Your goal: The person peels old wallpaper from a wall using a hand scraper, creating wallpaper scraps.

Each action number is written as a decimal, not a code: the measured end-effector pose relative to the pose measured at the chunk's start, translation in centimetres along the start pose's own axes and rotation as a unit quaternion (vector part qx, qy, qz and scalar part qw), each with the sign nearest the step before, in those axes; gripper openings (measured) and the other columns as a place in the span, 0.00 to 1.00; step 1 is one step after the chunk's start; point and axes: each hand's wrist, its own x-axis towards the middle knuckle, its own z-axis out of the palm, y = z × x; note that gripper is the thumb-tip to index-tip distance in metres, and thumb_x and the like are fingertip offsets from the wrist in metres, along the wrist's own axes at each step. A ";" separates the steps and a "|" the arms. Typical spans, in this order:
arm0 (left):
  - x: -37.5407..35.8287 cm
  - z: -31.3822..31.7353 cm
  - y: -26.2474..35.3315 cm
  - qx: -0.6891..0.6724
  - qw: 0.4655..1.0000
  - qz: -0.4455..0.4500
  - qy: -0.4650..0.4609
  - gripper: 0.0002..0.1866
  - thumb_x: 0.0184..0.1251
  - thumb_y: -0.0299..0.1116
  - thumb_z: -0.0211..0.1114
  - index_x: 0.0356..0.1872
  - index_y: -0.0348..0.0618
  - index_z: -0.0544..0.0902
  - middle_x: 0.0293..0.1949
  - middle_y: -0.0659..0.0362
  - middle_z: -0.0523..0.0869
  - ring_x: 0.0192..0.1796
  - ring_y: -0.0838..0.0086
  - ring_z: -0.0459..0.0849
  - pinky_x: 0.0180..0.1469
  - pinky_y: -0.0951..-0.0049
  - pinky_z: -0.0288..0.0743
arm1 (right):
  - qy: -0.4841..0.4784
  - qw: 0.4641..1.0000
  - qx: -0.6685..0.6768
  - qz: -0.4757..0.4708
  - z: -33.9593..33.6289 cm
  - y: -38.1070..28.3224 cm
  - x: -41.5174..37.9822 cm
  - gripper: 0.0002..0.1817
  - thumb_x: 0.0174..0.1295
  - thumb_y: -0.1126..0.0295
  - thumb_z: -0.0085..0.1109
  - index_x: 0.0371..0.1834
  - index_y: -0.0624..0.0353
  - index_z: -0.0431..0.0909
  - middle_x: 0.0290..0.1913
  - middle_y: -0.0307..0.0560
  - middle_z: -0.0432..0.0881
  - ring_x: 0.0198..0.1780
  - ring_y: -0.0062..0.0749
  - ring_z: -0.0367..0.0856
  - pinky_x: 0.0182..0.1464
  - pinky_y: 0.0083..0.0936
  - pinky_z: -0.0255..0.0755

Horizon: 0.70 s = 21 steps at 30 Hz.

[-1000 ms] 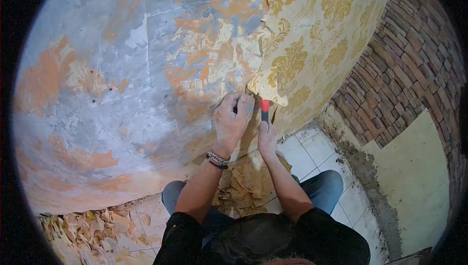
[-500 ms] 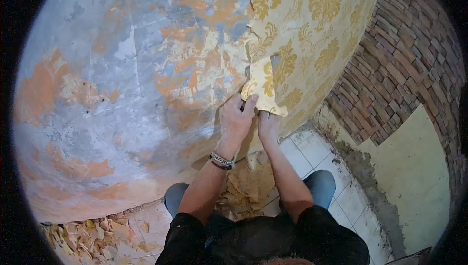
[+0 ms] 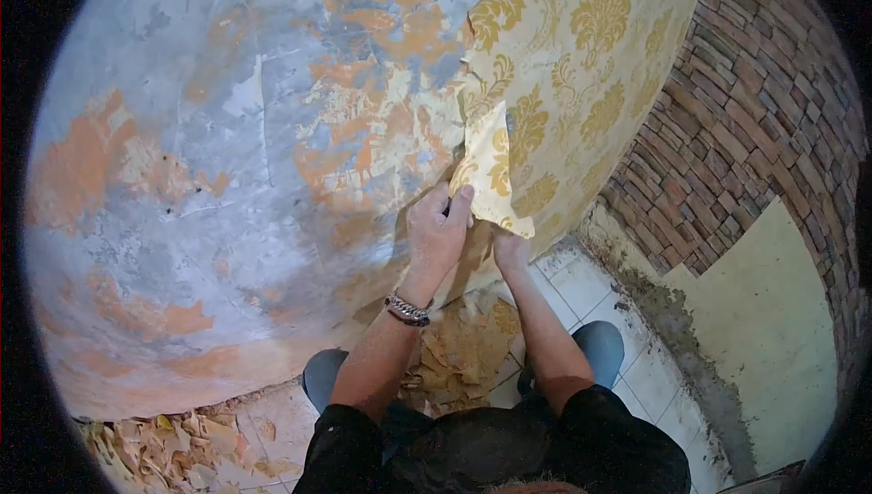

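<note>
Yellow damask wallpaper [image 3: 599,31] covers the right part of the wall, its torn left edge running down the middle. A loose flap [image 3: 490,172] of it hangs away from the wall. My left hand [image 3: 438,222], with a bracelet on the wrist, pinches the flap's lower left edge between thumb and fingers. Under the flap's bottom end is my right hand [image 3: 510,249], its fingers hidden behind the paper. Left of the tear, the bare wall [image 3: 218,222] shows grey and orange patches.
Scraps of torn paper [image 3: 463,349] lie on the tiled floor between my legs. More scraps [image 3: 173,449] are heaped at the lower left, along the wall's foot. On the right stands a brick-patterned wall [image 3: 745,113] with a plain pale patch [image 3: 772,303].
My right hand has moved slightly right and down, further behind the flap. The flap's lower end now hangs lower. My left hand keeps its pinch.
</note>
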 end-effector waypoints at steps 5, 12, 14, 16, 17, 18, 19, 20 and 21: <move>0.0 -0.6 0.9 0.063 0.998 0.000 -0.008 0.18 0.68 0.39 0.62 0.22 0.36 0.76 0.16 0.54 0.78 0.19 0.71 0.76 0.26 0.66 0.68 | -0.034 0.989 0.029 0.143 -0.8 -4.1 6.6 0.21 0.66 0.54 0.50 0.49 0.60 0.80 0.40 0.65 0.82 0.44 0.60 0.81 0.45 0.47 0.72; -0.1 -2.1 1.1 0.010 1.000 0.025 -0.005 0.19 0.69 0.39 0.62 0.21 0.37 0.76 0.15 0.55 0.77 0.19 0.72 0.75 0.25 0.68 0.67 | 0.002 0.998 -0.039 0.057 -2.0 -4.8 7.4 0.26 0.67 0.48 0.47 0.43 0.62 0.80 0.38 0.67 0.81 0.44 0.63 0.80 0.45 0.47 0.71; -1.0 -2.3 1.4 0.000 1.000 0.004 -0.014 0.19 0.69 0.39 0.62 0.21 0.37 0.76 0.15 0.55 0.77 0.19 0.72 0.75 0.25 0.68 0.67 | -0.003 0.986 0.011 0.165 -3.0 -7.5 9.6 0.26 0.67 0.47 0.48 0.42 0.63 0.80 0.37 0.67 0.81 0.43 0.63 0.80 0.45 0.46 0.71; -1.3 -2.5 2.0 0.045 0.999 0.018 -0.021 0.19 0.69 0.40 0.62 0.21 0.37 0.76 0.15 0.55 0.78 0.19 0.72 0.75 0.25 0.69 0.68 | 0.010 0.993 0.047 0.112 -3.5 -8.4 10.6 0.27 0.67 0.46 0.47 0.41 0.63 0.80 0.36 0.67 0.81 0.42 0.63 0.80 0.44 0.46 0.71; -1.3 -2.7 2.3 0.043 0.999 0.023 -0.016 0.19 0.69 0.40 0.62 0.21 0.37 0.76 0.15 0.55 0.78 0.19 0.72 0.75 0.25 0.69 0.68 | 0.011 0.993 0.048 0.104 -3.7 -8.0 10.6 0.27 0.67 0.46 0.47 0.41 0.63 0.80 0.36 0.67 0.81 0.42 0.63 0.80 0.44 0.46 0.71; -1.4 -3.1 2.5 0.061 0.997 0.045 -0.002 0.19 0.69 0.40 0.62 0.21 0.37 0.76 0.15 0.55 0.77 0.18 0.72 0.75 0.25 0.69 0.68 | 0.011 0.995 0.033 0.098 -4.1 -7.0 10.1 0.27 0.67 0.46 0.47 0.40 0.63 0.80 0.35 0.67 0.81 0.41 0.63 0.80 0.43 0.45 0.71; -1.6 -3.5 2.7 0.081 0.994 0.066 0.011 0.19 0.69 0.40 0.62 0.20 0.37 0.75 0.15 0.55 0.77 0.18 0.72 0.75 0.25 0.69 0.68 | 0.012 0.996 0.017 0.092 -4.2 -6.0 9.9 0.27 0.67 0.46 0.47 0.40 0.63 0.80 0.34 0.66 0.81 0.40 0.63 0.80 0.43 0.45 0.71; -1.6 -3.9 2.9 0.079 0.994 0.072 0.015 0.19 0.69 0.40 0.62 0.20 0.37 0.75 0.15 0.55 0.77 0.18 0.72 0.75 0.25 0.69 0.68 | 0.014 0.996 0.018 0.085 -4.7 -6.5 10.5 0.27 0.67 0.46 0.47 0.40 0.63 0.80 0.34 0.66 0.81 0.40 0.63 0.80 0.43 0.45 0.71; -1.5 -4.2 2.9 0.065 0.996 0.054 0.011 0.19 0.69 0.40 0.62 0.20 0.37 0.75 0.15 0.55 0.78 0.18 0.72 0.75 0.25 0.69 0.68 | 0.004 0.997 0.008 0.076 -5.4 -6.9 11.1 0.27 0.67 0.46 0.47 0.42 0.63 0.80 0.33 0.66 0.81 0.39 0.62 0.80 0.43 0.45 0.71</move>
